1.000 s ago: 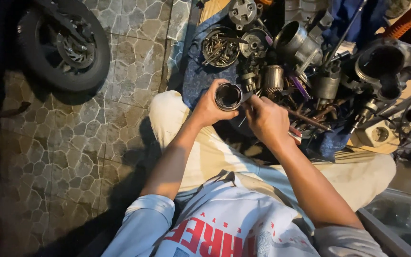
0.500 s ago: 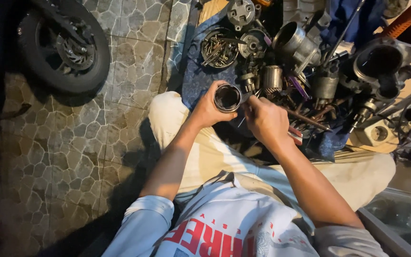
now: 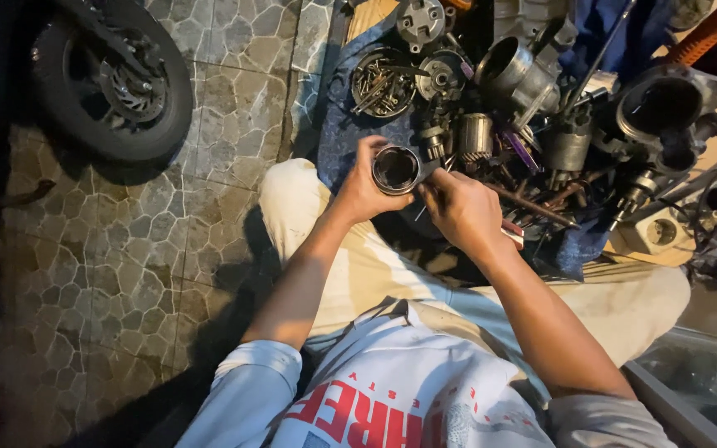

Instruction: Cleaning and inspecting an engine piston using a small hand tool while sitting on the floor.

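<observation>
Both forearms extended forward, bare. Left hand (image 3: 364, 189) curled, fingers (image 3: 373, 148) wrapped in a grip. Right hand (image 3: 460, 209) close beside, fingers bent, pinching.

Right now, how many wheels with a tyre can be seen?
1. The wheel stands on the tiled floor at the upper left, far from both hands; others may be hidden outside the picture.

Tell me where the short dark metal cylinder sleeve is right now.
In the head view, the short dark metal cylinder sleeve sits upper centre, gripped by the left hand, with the right hand touching its right edge.
</observation>
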